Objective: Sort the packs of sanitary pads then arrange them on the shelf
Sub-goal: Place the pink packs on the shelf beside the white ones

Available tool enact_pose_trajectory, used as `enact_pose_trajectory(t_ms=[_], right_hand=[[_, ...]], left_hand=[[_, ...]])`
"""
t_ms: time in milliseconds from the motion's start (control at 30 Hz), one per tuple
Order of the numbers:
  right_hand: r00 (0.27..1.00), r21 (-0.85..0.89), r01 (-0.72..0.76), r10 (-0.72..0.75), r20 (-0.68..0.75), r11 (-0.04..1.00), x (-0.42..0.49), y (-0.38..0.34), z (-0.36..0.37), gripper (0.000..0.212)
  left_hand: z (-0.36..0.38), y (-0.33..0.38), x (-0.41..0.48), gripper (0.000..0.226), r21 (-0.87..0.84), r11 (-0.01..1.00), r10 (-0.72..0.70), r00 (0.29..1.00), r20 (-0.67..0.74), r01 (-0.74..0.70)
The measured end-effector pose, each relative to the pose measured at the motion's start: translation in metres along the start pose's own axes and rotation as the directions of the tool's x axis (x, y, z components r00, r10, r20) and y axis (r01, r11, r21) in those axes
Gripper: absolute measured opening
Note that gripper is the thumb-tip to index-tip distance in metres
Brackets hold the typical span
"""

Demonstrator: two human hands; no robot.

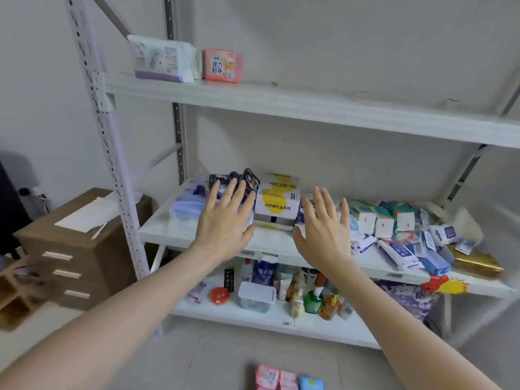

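The white metal shelving rack (pixel 281 104) fills most of my view, with three boards showing. To its left stands a brown drawer cabinet (pixel 70 249). Both my bare arms reach forward toward the middle board (pixel 270 240).

My left hand (pixel 225 218) is spread flat, fingers straight and fanned, with nothing in it. It hovers in front of the left end of the middle board, over a pale blue pack (pixel 187 205) and some dark purple packs (pixel 247 181) just behind my fingertips (I cannot tell whether I am touching them). My right hand (pixel 323 226) is likewise wide open and empty, palm facing the shelf. It is held up just left of the loose heap of white, teal and blue packs (pixel 394 229) that covers the right half of that board.

Between my two hands sits a white and yellow box (pixel 277 204), further back on the same board.

Up on the top board, well above my left hand, a white and purple pack (pixel 161 59) stands beside a smaller pink pack (pixel 223 66), the two touching or nearly so. Down on the floor, near my feet, lie two pink packs (pixel 267 377) and one small blue pack (pixel 311 383) in a row. The bottom board (pixel 233 311) holds bottles and a clear tub.
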State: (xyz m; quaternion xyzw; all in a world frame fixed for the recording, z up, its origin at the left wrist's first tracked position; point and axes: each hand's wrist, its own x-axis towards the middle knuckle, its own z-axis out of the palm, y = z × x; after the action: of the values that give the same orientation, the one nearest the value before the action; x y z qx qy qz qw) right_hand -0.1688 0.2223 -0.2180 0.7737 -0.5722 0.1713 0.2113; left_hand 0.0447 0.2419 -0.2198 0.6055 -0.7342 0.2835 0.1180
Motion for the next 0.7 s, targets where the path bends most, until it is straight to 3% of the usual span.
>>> enact_pose_trajectory(t_ms=[133,367,533,700], right_hand=[[0.998,0.037,-0.030,0.028,0.057,0.999,-0.066,0.004,0.040,0.067],[0.968,0.096,-0.084,0.059,0.243,0.992,-0.182,0.005,0.123,0.073],[0.889,0.067,-0.117,0.074,0.452,0.991,-0.262,0.007,0.182,0.077],[0.817,0.081,-0.146,0.074,0.571,0.986,-0.328,0.007,0.236,0.072]], left_hand=[[0.033,0.048,-0.055,0.069,-0.067,0.996,0.054,0.998,0.026,-0.052],[0.106,0.119,-0.142,0.070,-0.137,0.988,0.104,0.953,0.285,-0.066],[0.165,0.155,-0.202,0.069,-0.175,0.981,0.154,0.879,0.451,-0.082],[0.218,0.184,-0.247,0.067,-0.232,0.971,0.177,0.822,0.541,-0.056]])
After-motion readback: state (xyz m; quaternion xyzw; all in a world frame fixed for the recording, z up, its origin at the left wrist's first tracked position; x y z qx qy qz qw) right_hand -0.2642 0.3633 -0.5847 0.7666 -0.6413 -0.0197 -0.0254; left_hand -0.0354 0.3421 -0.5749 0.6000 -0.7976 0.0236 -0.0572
